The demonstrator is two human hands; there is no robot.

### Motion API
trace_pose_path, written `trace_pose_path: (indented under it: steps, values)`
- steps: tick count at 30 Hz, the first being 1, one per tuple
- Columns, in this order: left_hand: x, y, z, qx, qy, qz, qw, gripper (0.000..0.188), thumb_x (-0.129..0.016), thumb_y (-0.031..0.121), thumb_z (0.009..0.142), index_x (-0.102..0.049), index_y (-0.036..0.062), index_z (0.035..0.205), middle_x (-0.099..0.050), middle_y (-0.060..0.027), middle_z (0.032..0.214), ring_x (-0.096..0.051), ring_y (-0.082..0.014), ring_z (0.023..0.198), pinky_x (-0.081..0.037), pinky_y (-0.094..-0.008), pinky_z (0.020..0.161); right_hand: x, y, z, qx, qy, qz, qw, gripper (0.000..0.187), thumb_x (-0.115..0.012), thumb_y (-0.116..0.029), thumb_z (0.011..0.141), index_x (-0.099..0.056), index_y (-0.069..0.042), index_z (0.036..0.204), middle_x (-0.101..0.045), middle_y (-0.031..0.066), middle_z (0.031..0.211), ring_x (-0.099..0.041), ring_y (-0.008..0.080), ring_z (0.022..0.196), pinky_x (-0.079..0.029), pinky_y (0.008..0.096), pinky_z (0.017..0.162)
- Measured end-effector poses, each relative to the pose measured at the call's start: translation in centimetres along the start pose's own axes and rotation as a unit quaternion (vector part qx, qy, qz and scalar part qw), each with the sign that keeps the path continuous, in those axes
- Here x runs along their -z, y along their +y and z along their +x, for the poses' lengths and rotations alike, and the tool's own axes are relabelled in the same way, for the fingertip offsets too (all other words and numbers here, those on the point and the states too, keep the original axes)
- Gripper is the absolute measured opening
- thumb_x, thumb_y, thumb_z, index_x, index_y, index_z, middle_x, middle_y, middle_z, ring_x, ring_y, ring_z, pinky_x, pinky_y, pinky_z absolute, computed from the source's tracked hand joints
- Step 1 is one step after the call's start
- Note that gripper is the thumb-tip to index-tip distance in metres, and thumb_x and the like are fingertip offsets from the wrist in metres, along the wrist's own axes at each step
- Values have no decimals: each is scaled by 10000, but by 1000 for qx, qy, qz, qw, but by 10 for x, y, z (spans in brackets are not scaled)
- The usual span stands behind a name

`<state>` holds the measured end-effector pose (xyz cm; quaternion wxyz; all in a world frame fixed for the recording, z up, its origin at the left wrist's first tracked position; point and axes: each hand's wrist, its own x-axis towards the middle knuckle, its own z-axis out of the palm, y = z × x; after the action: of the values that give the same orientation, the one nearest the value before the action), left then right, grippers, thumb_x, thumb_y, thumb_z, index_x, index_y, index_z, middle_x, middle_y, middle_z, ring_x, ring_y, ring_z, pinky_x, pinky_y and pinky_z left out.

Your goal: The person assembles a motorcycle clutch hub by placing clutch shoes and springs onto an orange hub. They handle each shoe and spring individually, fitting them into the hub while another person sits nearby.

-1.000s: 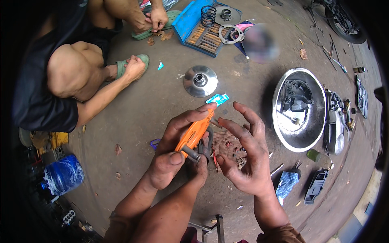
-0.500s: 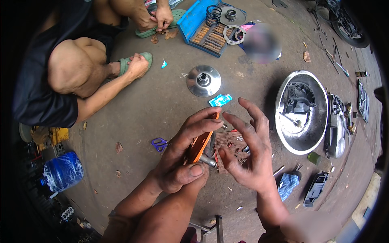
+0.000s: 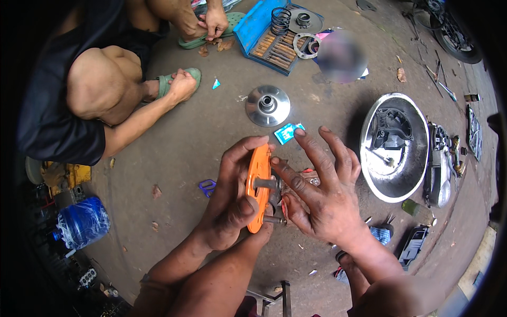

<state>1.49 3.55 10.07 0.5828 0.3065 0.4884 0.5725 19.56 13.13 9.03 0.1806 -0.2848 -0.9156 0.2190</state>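
Orange plate (image 3: 261, 194) now less edge-on in snug left grip (image 3: 226, 203)

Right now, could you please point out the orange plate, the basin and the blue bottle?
Orange plate (image 3: 259, 197): head view, on its broad face.
Basin (image 3: 410, 173): head view, on its bare inner wall.
Blue bottle (image 3: 82, 224): head view, on its side.

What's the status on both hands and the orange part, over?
Left hand holding orange plate, metal pins jutting rightward. Right hand open beside it, contact unclear. Nothing visibly blocking; blue packet on ground beyond.
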Motion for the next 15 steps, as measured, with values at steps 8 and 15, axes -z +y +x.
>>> trace_pose_path:
  steps: [8, 15]
  values:
    - [3, 5, 1, 124, 59, -207, 969, 716, -428, 658, 1011, -293, 184, 1531, -475, -116, 1343, -528, -247, 1246, -525, -462, 1013, -1, 15, -4, 67, 20, -21, 997, 529, -813, -257, 652, -745, -237, 1177, -458, 19, 1561, -398, 348, 1413, -309, 520, 1046]
    - [3, 8, -2, 139, 53, -244, 958, 721, -421, 645, 1020, -271, 161, 1533, -484, -131, 1337, -549, -256, 1231, -517, -474, 1027, -22, 26, -2, 153, 86, -17, 984, 373, -794, -257, 690, -766, -214, 1059, -535, 19, 1469, -468, 308, 1327, -340, 497, 999]
